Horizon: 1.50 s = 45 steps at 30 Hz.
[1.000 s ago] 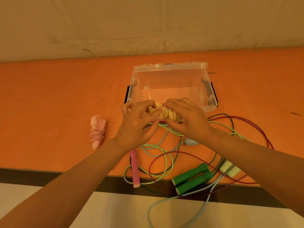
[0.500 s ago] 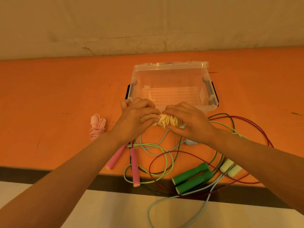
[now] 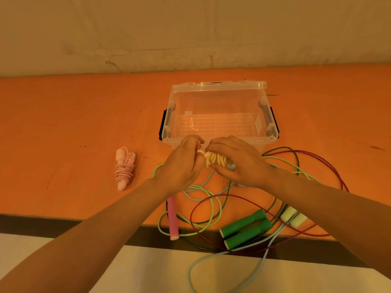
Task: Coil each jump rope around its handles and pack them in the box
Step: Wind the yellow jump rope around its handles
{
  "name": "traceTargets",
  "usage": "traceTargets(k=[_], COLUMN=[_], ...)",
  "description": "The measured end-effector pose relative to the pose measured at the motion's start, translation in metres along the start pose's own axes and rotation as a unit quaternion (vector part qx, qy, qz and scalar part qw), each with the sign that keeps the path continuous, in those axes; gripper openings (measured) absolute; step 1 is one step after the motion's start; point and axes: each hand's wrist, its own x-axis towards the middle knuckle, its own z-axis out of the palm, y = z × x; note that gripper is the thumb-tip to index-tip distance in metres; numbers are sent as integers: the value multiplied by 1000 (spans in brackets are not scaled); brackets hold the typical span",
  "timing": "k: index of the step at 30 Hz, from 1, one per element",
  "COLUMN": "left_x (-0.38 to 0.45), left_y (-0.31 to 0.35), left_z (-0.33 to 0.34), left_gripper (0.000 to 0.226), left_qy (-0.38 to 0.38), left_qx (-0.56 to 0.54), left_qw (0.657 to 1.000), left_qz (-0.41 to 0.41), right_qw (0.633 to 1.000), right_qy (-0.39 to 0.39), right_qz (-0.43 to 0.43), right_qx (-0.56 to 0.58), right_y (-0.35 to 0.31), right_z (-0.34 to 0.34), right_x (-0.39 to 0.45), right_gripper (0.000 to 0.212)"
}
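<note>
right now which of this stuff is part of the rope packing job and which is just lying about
Part of the job:
- cream rope bundle, held by left hand and right hand
- clear box
- coiled pink rope
- green handles
- loose tangled ropes
- pink handle
- pale handles

Just lying about:
- nothing else on the orange table
</note>
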Motion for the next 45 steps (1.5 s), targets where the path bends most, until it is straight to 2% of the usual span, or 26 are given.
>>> traceTargets(k=[7,11,18,21,24,30,36,39,42,45], left_x=[2,1,-11,-12,-11,-13,-2,-3,-8,-16], left_y=[3,2,6,9,9,11,12,12,10,8], left_z=[1,-1,9,12,11,13,10,11,14,19], left_gripper=[19,14,10,8,10,7,7,9,13,12], left_qy=[57,78,43,57,80,77,86,69,13,-29], left_qx=[-84,-88,-44,6,31,5,-23,-62,-106,-92], left_qw=[992,989,998,998,996,995,990,988,988,992], left_qz=[-77,-87,-29,-2,-19,-71,-113,-120,-112,-77], right_qw=[999,995,990,983,983,980,979,980,982,987], right_qy=[22,4,-29,-7,15,40,37,42,26,6], right_qz=[-31,-26,62,51,26,-8,-7,12,33,48], right_qx=[-27,-98,-127,-177,-183,-196,-202,-194,-182,-155], right_y=[0,-2,-15,-16,-15,-13,-10,-11,-7,1], right_z=[2,-1,15,18,19,25,19,20,25,26], right_x=[-2,3,-5,0,-1,-16,-11,-14,-25,-36], right_gripper=[31,35,59,49,41,38,40,40,42,44])
